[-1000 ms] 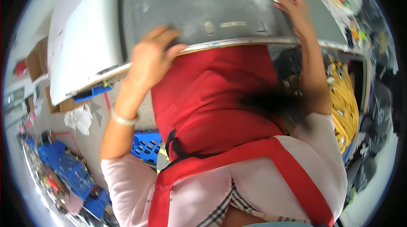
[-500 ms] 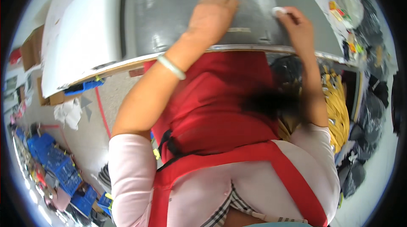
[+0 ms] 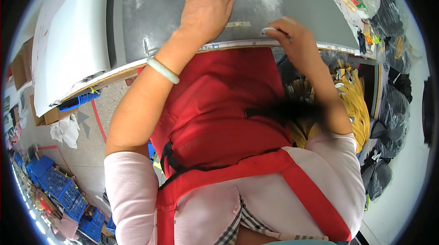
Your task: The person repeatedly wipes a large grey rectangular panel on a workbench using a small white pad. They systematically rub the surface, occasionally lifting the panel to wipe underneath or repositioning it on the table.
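A dark grey rectangular sheet (image 3: 183,21) with whitish smears and small corner slots lies on a lighter grey sheet (image 3: 315,11) on the worktable. My left hand (image 3: 206,11), a pale bangle on its wrist, rests on the dark sheet with fingers spread. Close to the table's front edge, my right hand (image 3: 297,39) pinches a small white rounded piece (image 3: 269,30) that looks like chalk. That piece is at the dark sheet's near right corner, beside a strip of beige tape (image 3: 238,24). My right fingers partly cover it.
A large roll of pale material (image 3: 77,30) lies on the table's left part. Small boxes (image 3: 350,0) and plastic bags (image 3: 388,11) crowd the right side. Yellow strips (image 3: 354,103) hang below the table at right. Blue crates (image 3: 59,185) stand on the floor at left.
My right hand has brought the white piece down and left, toward the table's front edge. My left hand has moved left, its fingers now spread on the sheet. The view has shifted slightly.
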The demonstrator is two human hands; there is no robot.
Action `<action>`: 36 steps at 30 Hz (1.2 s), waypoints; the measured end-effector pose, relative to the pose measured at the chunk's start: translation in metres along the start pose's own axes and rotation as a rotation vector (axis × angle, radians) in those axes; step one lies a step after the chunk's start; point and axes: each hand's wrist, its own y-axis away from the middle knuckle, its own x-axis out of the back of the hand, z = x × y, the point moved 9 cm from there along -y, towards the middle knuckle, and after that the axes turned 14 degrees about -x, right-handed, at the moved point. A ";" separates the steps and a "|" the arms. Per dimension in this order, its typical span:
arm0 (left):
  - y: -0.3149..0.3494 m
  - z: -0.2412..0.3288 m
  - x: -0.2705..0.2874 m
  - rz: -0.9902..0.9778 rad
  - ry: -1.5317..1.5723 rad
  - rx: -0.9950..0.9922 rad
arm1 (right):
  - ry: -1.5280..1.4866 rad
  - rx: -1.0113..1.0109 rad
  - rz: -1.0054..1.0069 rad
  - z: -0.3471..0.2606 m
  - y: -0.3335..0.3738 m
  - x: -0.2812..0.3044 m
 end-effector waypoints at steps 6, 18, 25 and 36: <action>0.001 0.002 0.000 0.005 -0.027 -0.002 | -0.307 -0.490 -0.044 0.045 0.002 0.000; 0.001 0.000 0.002 0.021 -0.001 0.016 | -0.417 -0.489 -0.190 0.050 -0.036 0.009; 0.000 0.001 0.003 -0.018 0.041 0.049 | -0.058 -0.180 0.126 0.041 -0.136 0.016; 0.001 -0.002 0.003 -0.015 0.068 0.070 | 0.274 0.017 0.130 0.033 -0.198 -0.014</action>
